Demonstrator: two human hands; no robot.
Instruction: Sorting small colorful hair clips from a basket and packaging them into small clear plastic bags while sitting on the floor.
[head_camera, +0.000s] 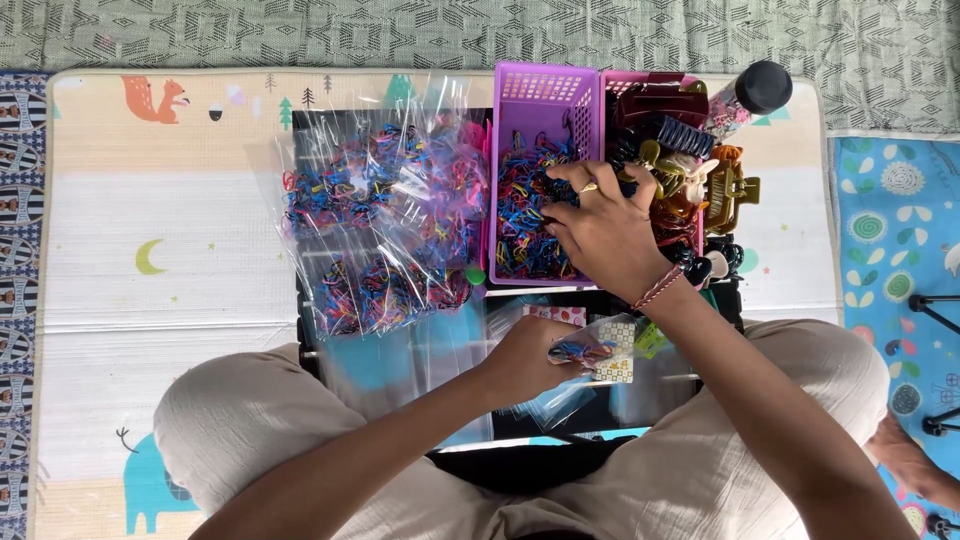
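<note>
Pastel animal-print play mat (150, 230) on grey patterned carpet (300, 35)

Single head-worn view, looking straight down from close above the lap, facing forward over a play mat (150, 200), hands mid-frame

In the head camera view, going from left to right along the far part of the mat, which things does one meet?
Clear plastic bags of small coloured elastic bands → purple plastic basket of loose bands, with the right hand reaching in → pink basket of hair claw clips → black-capped bottle.

Clear bags (375, 215) left; small pouch (598, 352) centre
</note>
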